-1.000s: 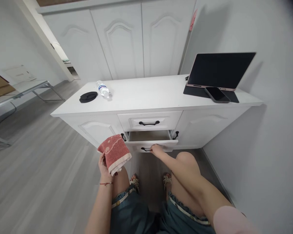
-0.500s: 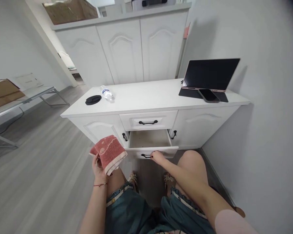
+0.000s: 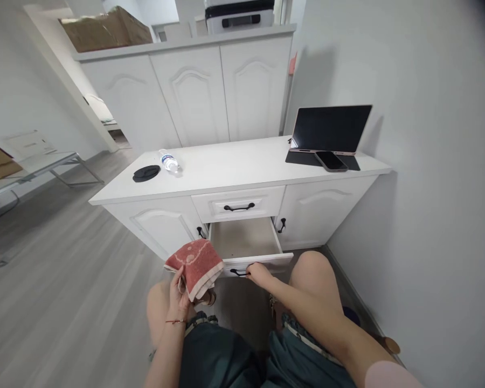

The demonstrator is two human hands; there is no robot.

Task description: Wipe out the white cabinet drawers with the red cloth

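Observation:
My left hand holds a folded red towel with a pale border, just left of the open lower drawer. The drawer is pulled far out of the low white cabinet and its inside looks bare. My right hand grips the black handle on the drawer's front. The upper drawer above it is closed. My knees are close under both hands.
On the cabinet top lie a water bottle and a black round lid at the left, and a tablet with a phone at the right. A wall stands close on the right. Tall white cupboards rise behind.
The lower drawer has slid further out with my right hand on its handle. My left hand has moved right with the towel, closer to the drawer.

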